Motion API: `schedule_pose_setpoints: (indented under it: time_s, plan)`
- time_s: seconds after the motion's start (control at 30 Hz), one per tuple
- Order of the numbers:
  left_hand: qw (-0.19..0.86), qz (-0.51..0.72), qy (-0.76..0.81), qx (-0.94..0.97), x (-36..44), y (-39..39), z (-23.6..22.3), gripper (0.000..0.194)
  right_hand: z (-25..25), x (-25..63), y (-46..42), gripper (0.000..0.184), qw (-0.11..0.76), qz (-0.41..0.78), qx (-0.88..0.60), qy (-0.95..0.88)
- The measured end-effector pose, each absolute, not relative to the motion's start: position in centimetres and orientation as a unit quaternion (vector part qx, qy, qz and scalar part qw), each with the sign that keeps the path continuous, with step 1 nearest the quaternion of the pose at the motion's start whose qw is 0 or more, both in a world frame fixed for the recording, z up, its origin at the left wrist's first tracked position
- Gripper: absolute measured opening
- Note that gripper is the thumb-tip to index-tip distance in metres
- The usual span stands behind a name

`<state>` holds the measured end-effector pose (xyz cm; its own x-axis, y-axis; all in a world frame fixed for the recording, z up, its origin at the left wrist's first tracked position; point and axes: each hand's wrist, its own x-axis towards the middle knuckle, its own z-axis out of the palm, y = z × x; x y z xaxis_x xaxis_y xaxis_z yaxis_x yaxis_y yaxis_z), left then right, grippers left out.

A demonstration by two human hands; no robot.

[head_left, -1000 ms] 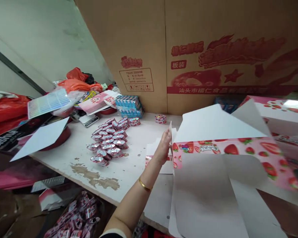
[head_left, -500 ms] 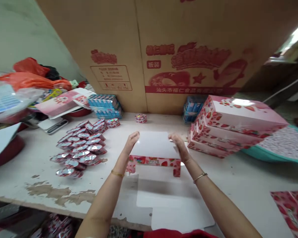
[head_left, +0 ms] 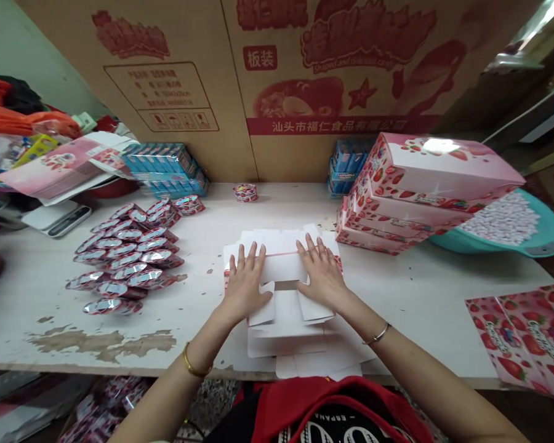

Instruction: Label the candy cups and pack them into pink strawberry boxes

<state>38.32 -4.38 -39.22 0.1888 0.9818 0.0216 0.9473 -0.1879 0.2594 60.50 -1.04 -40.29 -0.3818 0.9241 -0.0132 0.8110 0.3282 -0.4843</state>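
Note:
A partly folded carton (head_left: 284, 267), white inside with a strip of strawberry print at its edges, lies on the table in front of me. My left hand (head_left: 247, 284) rests palm down on its left side, fingers spread, over a white flap (head_left: 264, 307). On the right side, my right hand (head_left: 322, 277) presses flat with its fingers apart, above another flap (head_left: 313, 309). Neither hand grips anything. More white card (head_left: 300, 344) lies under the carton, toward my body.
Foil-topped strawberry packs (head_left: 129, 252) sit in rows at left. Blue packs (head_left: 164, 169) stand behind them. Folded strawberry boxes (head_left: 425, 184) are stacked at right, beside a teal basin (head_left: 542, 231) of small candies. A large cardboard carton (head_left: 286, 147) backs the table; printed sheets (head_left: 526, 332) lie right.
Before, my hands held the carton raised by its sides. Now it lies lower with white flaps folded inward, and both hands have flattened on it. The view has tilted down.

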Motion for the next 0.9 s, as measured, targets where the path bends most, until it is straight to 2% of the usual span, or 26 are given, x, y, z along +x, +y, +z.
schedule_pose_setpoints:
  time_s: [0.13, 0.27, 0.37, 0.47, 0.57, 0.63, 0.73, 0.83, 0.9]
  plan:
    - [0.085, 0.100, 0.638, 0.759, 38.2, -4.2, -39.4, 0.107, -40.5, 60.7, -1.4, 0.101, 0.148, 0.213, -0.528, -0.808]
    - [0.084, 0.080, 0.626, 0.771, 38.1, -4.3, -39.5, 0.107, -39.9, 60.4, -1.5, 0.101, 0.111, 0.198, -0.565, -0.794]
    - [0.102, 0.111, 0.624, 0.766, 37.9, -4.4, -39.7, 0.110, -39.5, 60.5, -1.3, 0.100, 0.103, 0.205, -0.572, -0.788]
    - [0.138, 0.176, 0.637, 0.737, 37.7, -4.7, -39.8, 0.110, -39.4, 62.2, -1.6, 0.104, 0.136, 0.303, -0.485, -0.809]
    - [0.197, 0.232, 0.653, 0.693, 37.5, -5.1, -39.8, 0.109, -39.5, 64.4, -3.0, 0.118, 0.168, 0.400, -0.394, -0.810]
    - [0.249, 0.256, 0.639, 0.682, 37.2, -5.3, -39.5, 0.104, -39.6, 65.2, -4.3, 0.124, 0.190, 0.429, -0.378, -0.799]
    - [0.331, 0.289, 0.564, 0.699, 36.2, -6.0, -39.0, 0.096, -39.8, 65.1, -6.2, 0.122, 0.258, 0.437, -0.387, -0.770]
    - [0.368, 0.296, 0.517, 0.714, 35.5, -7.4, -38.0, 0.118, -39.8, 64.5, -7.3, 0.114, 0.323, 0.437, -0.414, -0.730]
    - [0.376, 0.290, 0.516, 0.713, 35.4, -8.6, -37.3, 0.130, -39.6, 64.4, -7.6, 0.104, 0.335, 0.450, -0.419, -0.713]
